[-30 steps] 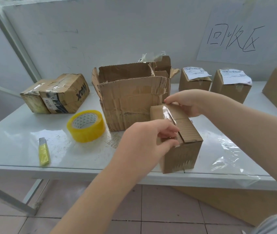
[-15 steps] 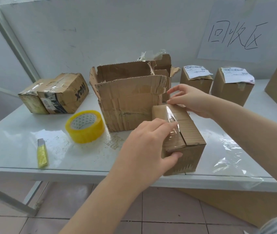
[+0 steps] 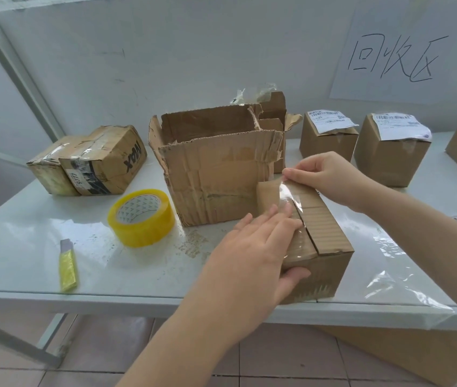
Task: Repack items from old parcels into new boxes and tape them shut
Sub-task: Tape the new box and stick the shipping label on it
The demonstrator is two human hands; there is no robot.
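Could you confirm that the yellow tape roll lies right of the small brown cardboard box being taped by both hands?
Not quite: the head view shows the yellow tape roll left of the small brown cardboard box; the left hand and right hand are indeed taping it with a clear tape strip.

Yellow tape roll (image 3: pixel 142 217), yellow knife (image 3: pixel 67 266), brown ribbed box (image 3: pixel 319 236).

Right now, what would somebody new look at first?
Two hands taping a small box at the front edge of the table: the left hand presses flat on its top, the right hand holds the clear tape at the far end. Next, the bright yellow tape roll to the left, by a big torn box.
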